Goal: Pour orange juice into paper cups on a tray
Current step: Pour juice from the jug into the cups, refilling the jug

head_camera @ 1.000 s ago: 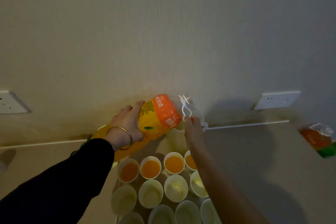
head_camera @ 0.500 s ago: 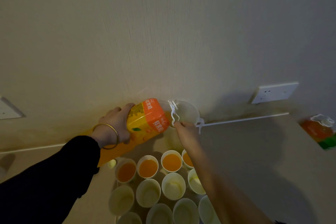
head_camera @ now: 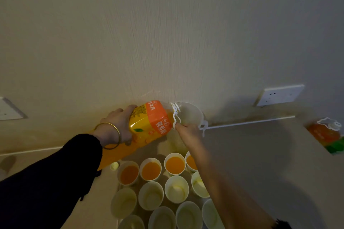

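My left hand [head_camera: 119, 126], with a gold bangle on the wrist, grips a large orange juice bottle [head_camera: 149, 126] tilted with its neck to the right. My right hand [head_camera: 188, 133] holds a white paper cup [head_camera: 189, 115] on its side at the bottle's mouth, beside the bottle's white carry handle [head_camera: 176, 115]. Below stand several paper cups on a tray [head_camera: 160, 151] that is hard to make out. The back row of cups [head_camera: 150, 171] holds orange juice. The nearer cups [head_camera: 176, 188] are empty.
A small pale cap [head_camera: 114, 166] lies left of the cups. A second juice bottle [head_camera: 324, 134] lies at the right edge. The wall [head_camera: 167, 42] stands close behind, with sockets [head_camera: 279, 95] and a white cable strip [head_camera: 251, 121].
My right hand went from pinching the white handle to holding a cup at the bottle's mouth. The bottle dropped slightly to the left.
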The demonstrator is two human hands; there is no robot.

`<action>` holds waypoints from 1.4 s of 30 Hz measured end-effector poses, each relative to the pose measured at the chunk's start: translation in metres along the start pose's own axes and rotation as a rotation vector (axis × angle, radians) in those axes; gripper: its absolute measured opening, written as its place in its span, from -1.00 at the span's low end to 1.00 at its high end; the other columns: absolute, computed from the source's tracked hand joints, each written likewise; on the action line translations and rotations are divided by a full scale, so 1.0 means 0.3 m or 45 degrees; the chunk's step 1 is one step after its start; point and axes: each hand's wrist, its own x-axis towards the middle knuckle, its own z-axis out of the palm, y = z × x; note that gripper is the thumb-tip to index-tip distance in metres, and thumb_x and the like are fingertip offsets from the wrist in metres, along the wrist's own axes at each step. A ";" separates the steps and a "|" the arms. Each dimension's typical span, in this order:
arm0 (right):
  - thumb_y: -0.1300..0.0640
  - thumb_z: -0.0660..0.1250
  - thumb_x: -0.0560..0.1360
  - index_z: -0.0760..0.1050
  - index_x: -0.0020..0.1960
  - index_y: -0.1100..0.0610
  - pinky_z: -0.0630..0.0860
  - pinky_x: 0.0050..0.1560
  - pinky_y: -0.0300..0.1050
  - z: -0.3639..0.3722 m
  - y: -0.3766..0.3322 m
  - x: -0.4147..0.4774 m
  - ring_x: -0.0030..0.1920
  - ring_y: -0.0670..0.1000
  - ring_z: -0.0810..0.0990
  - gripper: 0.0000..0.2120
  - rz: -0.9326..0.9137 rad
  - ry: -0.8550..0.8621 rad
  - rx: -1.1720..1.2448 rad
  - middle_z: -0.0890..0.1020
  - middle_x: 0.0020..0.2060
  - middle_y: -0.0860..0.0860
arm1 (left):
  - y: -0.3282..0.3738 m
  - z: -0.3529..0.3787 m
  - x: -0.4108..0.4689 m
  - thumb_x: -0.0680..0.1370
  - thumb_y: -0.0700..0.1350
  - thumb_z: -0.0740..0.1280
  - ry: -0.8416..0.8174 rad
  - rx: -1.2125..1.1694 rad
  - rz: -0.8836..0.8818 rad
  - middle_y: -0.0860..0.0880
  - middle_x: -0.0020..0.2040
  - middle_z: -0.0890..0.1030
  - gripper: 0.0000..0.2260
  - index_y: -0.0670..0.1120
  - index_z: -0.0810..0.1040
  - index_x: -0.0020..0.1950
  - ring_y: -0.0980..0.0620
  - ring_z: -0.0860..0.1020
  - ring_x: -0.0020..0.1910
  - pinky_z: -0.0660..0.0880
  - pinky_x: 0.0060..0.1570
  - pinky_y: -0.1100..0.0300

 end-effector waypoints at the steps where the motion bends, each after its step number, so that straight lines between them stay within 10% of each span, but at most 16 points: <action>1: 0.00 0.29 0.50 0.51 -0.28 0.08 0.34 -0.17 -0.14 0.000 -0.001 -0.002 -0.18 0.05 0.49 -0.77 0.004 0.001 0.003 0.50 -0.35 -0.02 | 0.002 -0.003 -0.001 0.14 -0.10 0.60 -0.002 0.006 -0.001 -0.10 0.20 0.42 0.05 0.13 0.05 0.48 -0.19 0.42 0.22 0.45 0.16 -0.09; 12: -0.05 0.24 0.54 0.56 0.10 0.18 0.37 -0.07 -0.13 -0.009 -0.017 -0.009 -0.08 0.03 0.50 -0.67 0.022 -0.016 -0.026 0.54 -0.14 0.03 | -0.002 -0.018 0.002 0.14 -0.12 0.62 -0.049 0.016 0.003 -0.13 0.20 0.44 0.06 0.09 0.06 0.48 -0.21 0.44 0.20 0.48 0.13 -0.06; 42: -0.10 0.15 0.59 0.45 0.34 -0.01 0.37 0.17 -0.02 -0.003 -0.012 0.022 0.16 0.03 0.47 -0.62 -0.045 -0.150 0.038 0.54 0.16 -0.02 | 0.003 -0.039 0.030 0.11 -0.13 0.62 -0.082 0.063 0.002 -0.17 0.19 0.47 0.06 0.06 0.09 0.47 -0.23 0.47 0.15 0.51 0.08 -0.07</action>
